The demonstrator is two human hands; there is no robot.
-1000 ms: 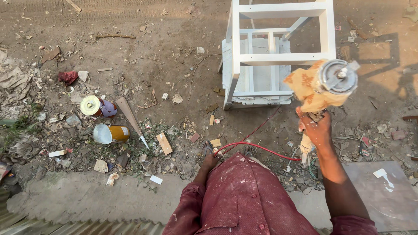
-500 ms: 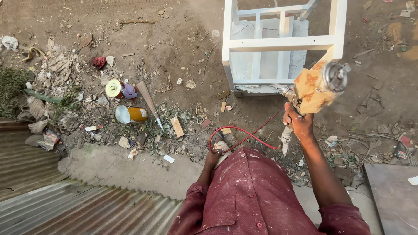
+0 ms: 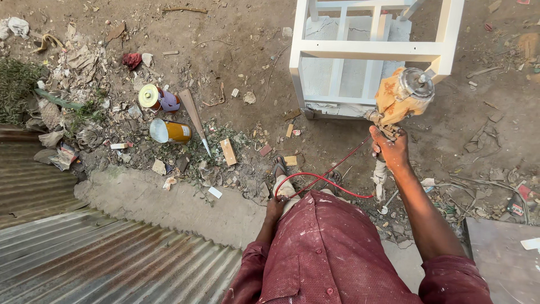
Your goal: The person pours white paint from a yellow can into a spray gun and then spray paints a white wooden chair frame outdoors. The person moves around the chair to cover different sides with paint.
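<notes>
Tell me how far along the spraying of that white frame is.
Done: the frame already looks evenly white on every bar in view. In hand: the right hand grips the spray gun beside the frame's near corner; the left hand holds the red hose. Left: cannot tell; the hidden faces may need paint.

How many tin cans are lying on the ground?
2: a purple can with a yellow lid beside the litter, and an orange can just below it. More may hide among the rubbish.
</notes>
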